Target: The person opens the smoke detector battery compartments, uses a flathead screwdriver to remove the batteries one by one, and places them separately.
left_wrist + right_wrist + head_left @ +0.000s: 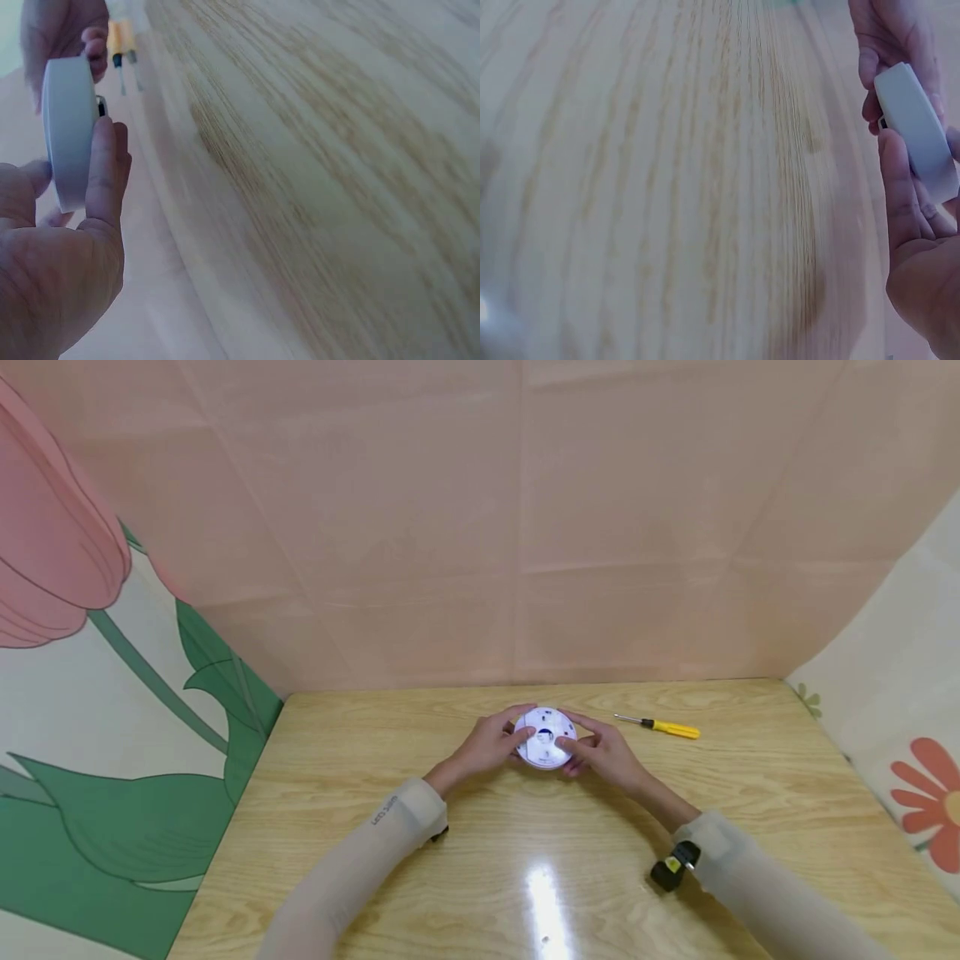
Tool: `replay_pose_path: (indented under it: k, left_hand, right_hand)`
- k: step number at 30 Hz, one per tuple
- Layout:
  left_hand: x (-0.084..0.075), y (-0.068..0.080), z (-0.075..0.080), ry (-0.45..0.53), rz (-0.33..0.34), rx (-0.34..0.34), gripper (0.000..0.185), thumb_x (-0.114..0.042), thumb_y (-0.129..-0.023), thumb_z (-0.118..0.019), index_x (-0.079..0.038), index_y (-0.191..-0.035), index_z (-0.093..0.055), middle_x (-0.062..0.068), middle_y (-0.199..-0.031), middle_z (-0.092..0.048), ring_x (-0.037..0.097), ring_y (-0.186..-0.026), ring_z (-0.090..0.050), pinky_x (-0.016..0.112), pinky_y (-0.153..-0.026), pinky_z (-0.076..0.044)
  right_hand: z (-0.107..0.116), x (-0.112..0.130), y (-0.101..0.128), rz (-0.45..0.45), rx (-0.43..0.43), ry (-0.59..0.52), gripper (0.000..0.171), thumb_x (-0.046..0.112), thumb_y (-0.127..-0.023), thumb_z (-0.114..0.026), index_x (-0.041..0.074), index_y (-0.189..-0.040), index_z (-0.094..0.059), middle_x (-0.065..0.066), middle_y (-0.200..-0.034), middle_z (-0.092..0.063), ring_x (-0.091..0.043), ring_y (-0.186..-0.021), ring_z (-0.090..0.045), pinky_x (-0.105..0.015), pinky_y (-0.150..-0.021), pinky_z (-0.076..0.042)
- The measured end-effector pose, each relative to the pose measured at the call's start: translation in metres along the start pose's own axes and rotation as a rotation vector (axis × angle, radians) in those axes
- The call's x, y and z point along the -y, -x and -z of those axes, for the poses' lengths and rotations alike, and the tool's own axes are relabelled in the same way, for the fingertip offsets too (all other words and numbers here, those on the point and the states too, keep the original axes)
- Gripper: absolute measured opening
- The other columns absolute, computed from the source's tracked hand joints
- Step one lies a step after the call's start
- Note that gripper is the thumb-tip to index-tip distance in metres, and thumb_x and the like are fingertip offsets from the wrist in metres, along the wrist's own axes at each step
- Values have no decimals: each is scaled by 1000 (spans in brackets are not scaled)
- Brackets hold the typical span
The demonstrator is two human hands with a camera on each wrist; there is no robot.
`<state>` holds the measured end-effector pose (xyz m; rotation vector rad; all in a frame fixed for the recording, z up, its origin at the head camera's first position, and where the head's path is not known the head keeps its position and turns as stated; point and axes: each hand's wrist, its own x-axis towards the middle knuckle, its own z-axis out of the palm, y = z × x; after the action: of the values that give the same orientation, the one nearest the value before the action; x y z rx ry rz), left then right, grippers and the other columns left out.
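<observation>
A white, round plastic device (pixel 542 757) with small slots and a hole in its middle is held up over the far part of the table. My left hand (pixel 486 747) grips its left edge, thumb on the face. On the opposite edge, my right hand (pixel 611 757) holds it the same way, its thumb also pressed on the face. Both wrist views show the device's thick, smooth rim (pixel 69 142) edge-on, with fingers along one side. A small dark part shows on that side, too small to make out.
To the right of the hands lies a screwdriver (pixel 672 728) with a yellow handle, its tip pointing left. The wood-grain table (pixel 360 735) ends at a pink cloth backdrop (pixel 420 610). Flower-patterned cloth hangs at both sides.
</observation>
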<state>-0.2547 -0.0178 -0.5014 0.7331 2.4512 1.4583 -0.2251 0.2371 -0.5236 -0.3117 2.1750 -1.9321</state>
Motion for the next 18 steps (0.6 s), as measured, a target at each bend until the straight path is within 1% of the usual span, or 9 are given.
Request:
replay_pose_path:
  k: [2, 5, 7, 10, 14, 18]
  left_hand:
    - [-1, 0, 0, 10, 16, 2, 49, -27, -108, -63, -17, -156, -55, 12, -117, -74, 14, -92, -66, 28, -71, -62]
    - [-3, 0, 0, 49, 38, 5, 49, -28, -108, -64, -18, -155, -56, 11, -115, -73, 15, -91, -66, 33, -72, -65]
    - [-4, 0, -1, 78, 51, 6, 50, -28, -108, -65, -18, -155, -56, 12, -111, -72, 15, -90, -66, 37, -72, -66]
    - [-5, -1, -2, 101, 65, 4, 51, -29, -106, -67, -18, -155, -56, 12, -107, -71, 15, -88, -66, 40, -72, -67]
    - [-5, -2, -3, 97, 69, 1, 53, -29, -105, -69, -17, -155, -56, 11, -104, -72, 14, -84, -66, 41, -71, -67]
    - [-5, -4, -3, 80, 71, -4, 52, -30, -105, -69, -17, -154, -57, 10, -104, -71, 14, -82, -65, 41, -70, -67]
  right_hand:
    - [0, 0, 0, -7, 5, -8, 68, 16, -101, -74, 8, -161, -44, -25, -86, -77, -36, -70, -77, -47, -67, -66]
    - [-1, 1, 0, -18, 4, -19, 71, 15, -99, -77, 8, -161, -44, -23, -89, -78, -36, -72, -78, -47, -70, -66]
    - [-2, 2, 1, -22, 2, -25, 72, 14, -98, -79, 7, -161, -44, -24, -90, -78, -36, -72, -78, -47, -70, -66]
    - [-2, 3, 1, -29, -4, -25, 74, 13, -96, -80, 7, -160, -45, -24, -92, -78, -34, -73, -78, -46, -70, -66]
    - [-2, 4, 2, -35, -18, -22, 73, 12, -96, -81, 7, -160, -46, -24, -94, -78, -33, -74, -78, -45, -70, -66]
    - [-3, 4, 1, -41, -27, -24, 72, 11, -96, -80, 5, -160, -46, -27, -95, -78, -32, -73, -78, -44, -71, -66]
